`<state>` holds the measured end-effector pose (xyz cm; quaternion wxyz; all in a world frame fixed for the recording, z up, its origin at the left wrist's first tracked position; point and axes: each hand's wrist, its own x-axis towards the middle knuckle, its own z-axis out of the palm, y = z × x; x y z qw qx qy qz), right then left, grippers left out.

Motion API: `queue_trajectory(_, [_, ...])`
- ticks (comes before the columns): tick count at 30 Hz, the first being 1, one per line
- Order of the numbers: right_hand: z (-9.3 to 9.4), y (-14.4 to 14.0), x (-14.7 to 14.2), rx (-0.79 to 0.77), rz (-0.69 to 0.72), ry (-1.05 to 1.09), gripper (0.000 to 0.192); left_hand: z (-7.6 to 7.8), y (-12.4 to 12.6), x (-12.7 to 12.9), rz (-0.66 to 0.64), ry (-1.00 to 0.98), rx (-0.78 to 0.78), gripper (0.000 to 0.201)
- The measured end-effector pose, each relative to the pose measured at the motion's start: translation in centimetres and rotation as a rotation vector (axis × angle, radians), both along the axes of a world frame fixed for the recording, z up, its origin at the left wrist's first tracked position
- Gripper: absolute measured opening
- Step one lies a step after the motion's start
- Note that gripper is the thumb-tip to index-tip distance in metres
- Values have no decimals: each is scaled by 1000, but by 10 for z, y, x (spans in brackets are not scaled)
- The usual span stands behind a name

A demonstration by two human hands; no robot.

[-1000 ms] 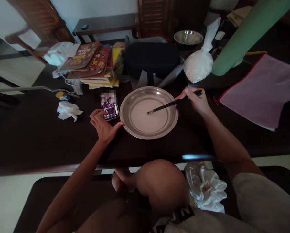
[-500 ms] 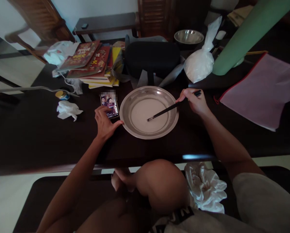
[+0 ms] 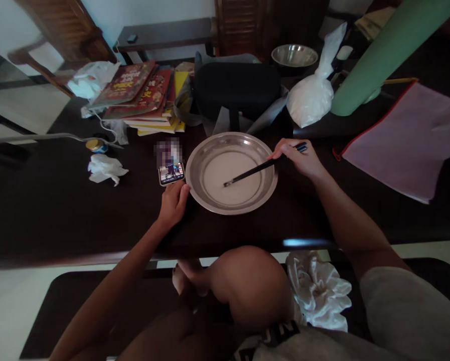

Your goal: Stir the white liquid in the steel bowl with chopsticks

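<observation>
Landmark: round shallow stainless-steel basin (image 3: 194,170) w/ thin white liquid, centre of dark wooden table (image 3: 51,210).
Right hand (image 3: 298,158): at basin's right rim, fingers closed round upper end of black chopsticks (image 3: 255,170); grip is up near the top.
Chopsticks: slant down-left across rim; tips in the liquid approx. mid-basin.
Left hand (image 3: 174,200): at basin's lower-left edge, loosely curled, holding nothing; thumb touches or nearly touches the rim (can't tell which), fingertips at bottom edge of smartphone.
Smartphone (image 3: 170,173): lit screen, flat on table just left of basin, nearly touching rim.
Behind basin: black padded case (image 3: 236,90); knotted white plastic bag of powder (image 3: 311,98) to rear-right; stack of red-and-yellow books (image 3: 142,100) to rear-left.
Left of basin: crumpled white tissue (image 3: 105,168), well apart.
Risk 1 (judgement): liquid is shallow and rim low, so a brisk stroke could slop it over the left rim onto the phone.
Risk 2 (judgement): basin is barely steadied; a sideways push from the sticks may slide it into the phone.
</observation>
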<state>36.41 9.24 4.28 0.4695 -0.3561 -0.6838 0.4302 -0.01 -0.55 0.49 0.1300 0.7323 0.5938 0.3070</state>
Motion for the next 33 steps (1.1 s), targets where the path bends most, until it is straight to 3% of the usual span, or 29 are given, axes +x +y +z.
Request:
queue_trajectory(5, [-2,5,5,10,-136,77,46,0,1,-1,-13,13,-6,51])
queue_trajectory(11, [-1,1,0,0,-6,-8,44,-1,1,0,-23,21,8,57])
queue_trajectory(17, [-2,5,4,4,-155,82,47,0,2,0,-41,4,15,61])
queue_trajectory(22, [-2,0,-1,-8,-13,11,43,-3,2,-1,-56,-30,8,61])
queue_trajectory(29, [-4,6,5,38,-128,104,44,-6,3,-3,-65,-24,-13,60])
queue_trajectory(33, [-4,4,3,32,-4,61,42,-5,2,-3,-57,11,-16,64])
